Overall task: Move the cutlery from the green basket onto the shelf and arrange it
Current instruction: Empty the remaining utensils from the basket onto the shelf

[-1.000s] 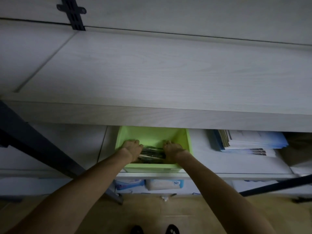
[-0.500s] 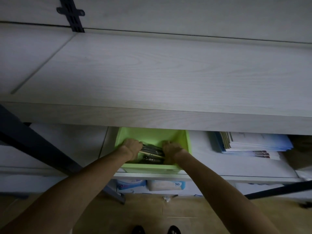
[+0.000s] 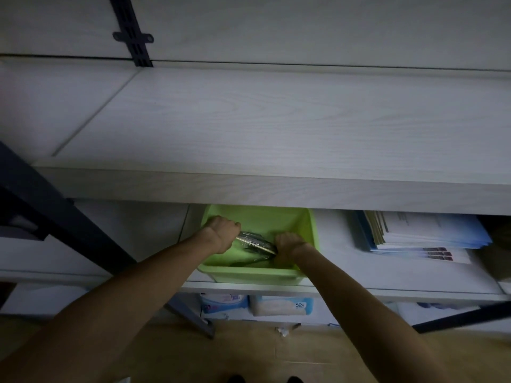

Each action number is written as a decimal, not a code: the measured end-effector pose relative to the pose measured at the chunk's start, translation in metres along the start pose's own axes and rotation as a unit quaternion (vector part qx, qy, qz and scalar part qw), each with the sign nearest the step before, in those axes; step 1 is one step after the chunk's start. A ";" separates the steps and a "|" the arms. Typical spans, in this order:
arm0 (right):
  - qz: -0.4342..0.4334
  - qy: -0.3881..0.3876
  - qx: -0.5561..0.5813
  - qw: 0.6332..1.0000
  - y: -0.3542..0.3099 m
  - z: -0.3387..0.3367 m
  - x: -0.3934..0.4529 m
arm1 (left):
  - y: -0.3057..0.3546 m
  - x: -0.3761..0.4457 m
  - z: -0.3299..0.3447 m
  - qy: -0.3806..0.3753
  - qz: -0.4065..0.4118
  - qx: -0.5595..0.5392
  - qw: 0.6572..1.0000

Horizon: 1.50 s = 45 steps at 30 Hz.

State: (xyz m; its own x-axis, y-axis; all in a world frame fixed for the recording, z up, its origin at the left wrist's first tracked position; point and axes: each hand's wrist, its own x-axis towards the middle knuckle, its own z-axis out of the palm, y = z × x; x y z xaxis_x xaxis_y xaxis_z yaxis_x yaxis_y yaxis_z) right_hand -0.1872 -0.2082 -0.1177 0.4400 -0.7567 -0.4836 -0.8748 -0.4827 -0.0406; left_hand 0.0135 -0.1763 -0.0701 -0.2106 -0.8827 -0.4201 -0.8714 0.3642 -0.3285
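Under shelf [image 3: 276,189], green basket [image 3: 257,275] half hidden

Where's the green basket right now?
In the head view the green basket sits low in the middle, on the lower shelf under the big white board, left of a stack of papers.

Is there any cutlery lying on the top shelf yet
No, the top shelf shows only bare wood, and the cutlery is down in the green basket, gripped between the left hand and right hand.
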 end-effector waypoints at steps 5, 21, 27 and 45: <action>0.017 -0.017 0.062 0.998 0.003 -0.011 -0.004 | -0.005 -0.010 -0.014 0.025 0.003 0.015 1.000; 0.019 -0.101 0.058 0.993 -0.006 -0.060 -0.023 | -0.031 -0.026 -0.040 0.036 -0.049 0.025 0.998; 0.024 -0.022 0.051 0.998 -0.002 -0.082 -0.034 | -0.048 -0.035 -0.042 0.068 -0.067 -0.004 0.995; 0.083 0.038 0.088 0.992 0.030 -0.081 -0.108 | -0.053 -0.083 -0.063 0.054 -0.119 -0.179 0.975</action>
State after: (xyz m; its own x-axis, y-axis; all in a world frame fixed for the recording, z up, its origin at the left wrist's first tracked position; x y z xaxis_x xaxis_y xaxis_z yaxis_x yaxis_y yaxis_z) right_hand -0.2441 -0.1769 0.0043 0.2943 -0.8540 -0.4291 -0.9556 -0.2682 -0.1218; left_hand 0.0487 -0.1412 0.0353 -0.0127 -0.9624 -0.2712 -0.9961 0.0358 -0.0804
